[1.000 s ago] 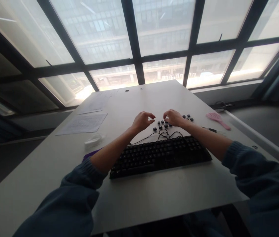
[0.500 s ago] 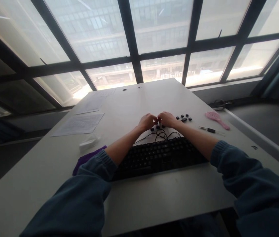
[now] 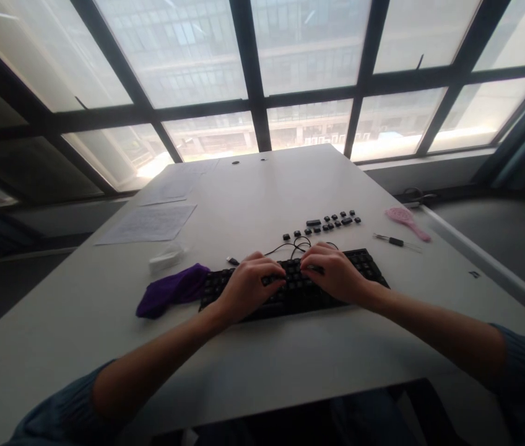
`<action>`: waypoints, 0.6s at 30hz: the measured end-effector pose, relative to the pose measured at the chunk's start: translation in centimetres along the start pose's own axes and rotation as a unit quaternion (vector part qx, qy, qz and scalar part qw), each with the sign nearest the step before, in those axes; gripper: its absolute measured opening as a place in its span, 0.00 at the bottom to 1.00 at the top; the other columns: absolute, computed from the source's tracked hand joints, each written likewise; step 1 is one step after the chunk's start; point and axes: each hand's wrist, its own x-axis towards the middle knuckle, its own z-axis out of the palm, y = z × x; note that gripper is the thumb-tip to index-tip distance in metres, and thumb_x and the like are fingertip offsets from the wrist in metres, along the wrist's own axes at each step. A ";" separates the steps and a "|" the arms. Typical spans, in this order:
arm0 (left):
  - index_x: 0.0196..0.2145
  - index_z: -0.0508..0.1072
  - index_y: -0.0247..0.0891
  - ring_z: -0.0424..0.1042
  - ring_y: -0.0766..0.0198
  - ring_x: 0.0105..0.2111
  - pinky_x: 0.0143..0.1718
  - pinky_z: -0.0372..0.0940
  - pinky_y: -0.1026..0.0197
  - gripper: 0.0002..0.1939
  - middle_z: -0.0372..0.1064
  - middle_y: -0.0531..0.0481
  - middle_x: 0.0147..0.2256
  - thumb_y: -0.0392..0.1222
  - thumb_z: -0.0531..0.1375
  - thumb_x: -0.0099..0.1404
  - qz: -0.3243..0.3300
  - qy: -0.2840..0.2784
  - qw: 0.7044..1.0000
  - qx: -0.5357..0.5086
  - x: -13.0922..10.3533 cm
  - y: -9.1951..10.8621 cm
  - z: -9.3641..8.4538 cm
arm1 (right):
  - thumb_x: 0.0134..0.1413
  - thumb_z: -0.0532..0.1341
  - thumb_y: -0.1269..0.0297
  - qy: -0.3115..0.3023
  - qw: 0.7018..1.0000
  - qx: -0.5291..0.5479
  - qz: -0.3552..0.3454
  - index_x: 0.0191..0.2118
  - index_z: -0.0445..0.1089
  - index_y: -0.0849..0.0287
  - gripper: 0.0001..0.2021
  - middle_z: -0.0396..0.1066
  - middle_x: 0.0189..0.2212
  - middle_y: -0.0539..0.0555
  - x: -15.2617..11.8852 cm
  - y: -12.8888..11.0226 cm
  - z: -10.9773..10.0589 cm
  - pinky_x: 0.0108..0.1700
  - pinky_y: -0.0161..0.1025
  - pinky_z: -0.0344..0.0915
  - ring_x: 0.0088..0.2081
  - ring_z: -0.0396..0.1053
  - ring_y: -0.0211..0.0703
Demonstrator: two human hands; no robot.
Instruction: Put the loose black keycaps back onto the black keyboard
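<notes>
A black keyboard (image 3: 290, 297) lies across the desk in front of me, its cable (image 3: 297, 248) looped behind it. My left hand (image 3: 255, 279) is over its left-middle part, fingers curved and the thumb apart from them. Over the middle right, my right hand (image 3: 332, 269) has bent fingers near the keys, with a dark gap showing between fingers and thumb. No held thing shows in either hand. Several loose black keycaps stand in rows behind the keyboard, among them a long keycap (image 3: 313, 222).
Left of the keyboard lie a purple cloth (image 3: 169, 291) and a whitish object (image 3: 164, 257). Paper sheets (image 3: 148, 223) are farther back. A pink hairbrush (image 3: 406, 222) and a dark-handled tool with wire ends (image 3: 395, 241) lie right. Windows stand beyond the desk (image 3: 262, 192).
Both hands have come back toward me from the loose keycaps to the keyboard. The keycap rows, which my hands partly covered, are now in plain view.
</notes>
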 end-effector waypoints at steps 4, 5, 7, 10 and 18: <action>0.37 0.81 0.42 0.74 0.58 0.40 0.47 0.68 0.53 0.04 0.81 0.51 0.38 0.37 0.70 0.62 0.018 -0.006 1.000 -0.008 -2.2 0.5 1.7 | 0.59 0.66 0.74 -0.045 0.999 0.014 -0.025 0.34 0.74 0.57 0.05 0.77 0.36 0.54 -2.3 -1.3 1.5 0.45 0.44 0.69 0.40 0.70 0.46; 0.36 0.81 0.42 0.74 0.58 0.39 0.48 0.67 0.53 0.04 0.81 0.51 0.38 0.37 0.70 0.62 0.019 -0.009 1.000 -0.007 -2.3 0.4 2.0 | 0.60 0.66 0.74 -0.049 0.998 0.014 -0.028 0.34 0.74 0.57 0.05 0.76 0.36 0.53 -2.6 -1.3 1.8 0.45 0.44 0.69 0.40 0.70 0.46; 0.36 0.81 0.42 0.73 0.58 0.39 0.47 0.67 0.53 0.04 0.81 0.51 0.38 0.37 0.70 0.62 0.018 -0.010 1.000 -0.004 -2.4 0.2 2.4 | 0.60 0.66 0.73 -0.050 0.998 0.014 -0.032 0.35 0.74 0.57 0.05 0.76 0.36 0.53 -2.8 -1.4 2.2 0.44 0.44 0.68 0.40 0.69 0.45; 0.37 0.81 0.42 0.73 0.59 0.38 0.46 0.67 0.54 0.04 0.81 0.52 0.39 0.37 0.70 0.62 0.020 -0.006 1.000 -0.005 -2.5 0.2 2.7 | 0.62 0.64 0.73 -0.046 0.998 0.008 -0.042 0.34 0.73 0.57 0.05 0.76 0.35 0.53 -2.9 -1.5 2.5 0.43 0.43 0.68 0.39 0.68 0.44; 0.37 0.82 0.44 0.70 0.60 0.38 0.43 0.64 0.54 0.03 0.82 0.55 0.39 0.38 0.67 0.66 0.062 0.012 0.997 0.051 -3.2 0.5 3.3 | 0.66 0.61 0.71 -0.037 0.996 -0.017 -0.075 0.34 0.73 0.57 0.08 0.76 0.35 0.54 -3.4 -1.7 2.8 0.41 0.43 0.67 0.38 0.68 0.43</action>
